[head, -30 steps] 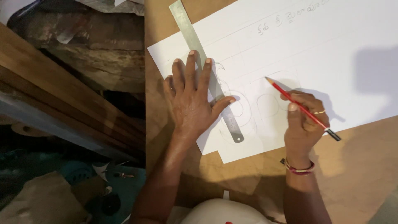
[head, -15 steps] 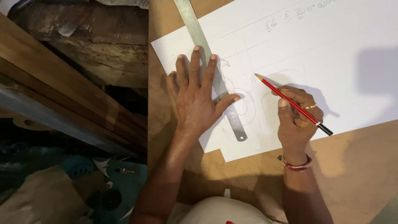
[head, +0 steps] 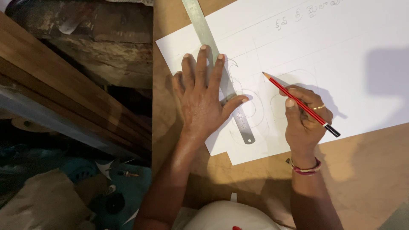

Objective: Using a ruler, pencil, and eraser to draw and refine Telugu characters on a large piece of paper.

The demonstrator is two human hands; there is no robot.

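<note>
My left hand is spread wide and flat, fingers fanned toward 12 o'clock, palm pressing on the steel ruler and the white paper. I judge the weight is there to stop the ruler from sliding. The ruler runs from 12 o'clock down to about 5 o'clock of that hand, its rounded end poking out past the thumb.

My right hand is closed narrow around a red pencil, pinched between thumb and fingers, tip aimed at 10 o'clock and resting on or just over the sheet, black end trailing to 4 o'clock. The hand sits at 3 o'clock of the ruler, near faint rounded pencil outlines.

The paper lies angled on a brown board. Wooden planks and clutter lie at 9 o'clock, off the board.
</note>
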